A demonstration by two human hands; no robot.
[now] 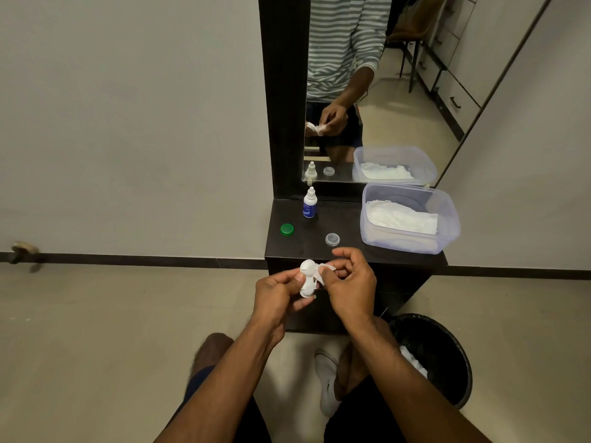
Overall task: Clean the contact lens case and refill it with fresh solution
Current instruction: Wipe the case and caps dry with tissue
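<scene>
My left hand [281, 294] grips a white contact lens case [307, 278], held upright in front of the dark dresser top [348, 251]. My right hand [350, 282] pinches a small white tissue [324, 270] against the case's right side. On the dresser top lie a green cap [287, 229] at the left and a clear grey cap [332, 239] near the middle. A small white and blue solution bottle [310, 204] stands upright behind them, close to the mirror, with its own cap on.
A clear plastic box [411, 244] holding white tissues sits on the right of the dresser. A black bin [447, 353] with used tissue stands on the floor at the right. The mirror [367, 91] rises behind the dresser.
</scene>
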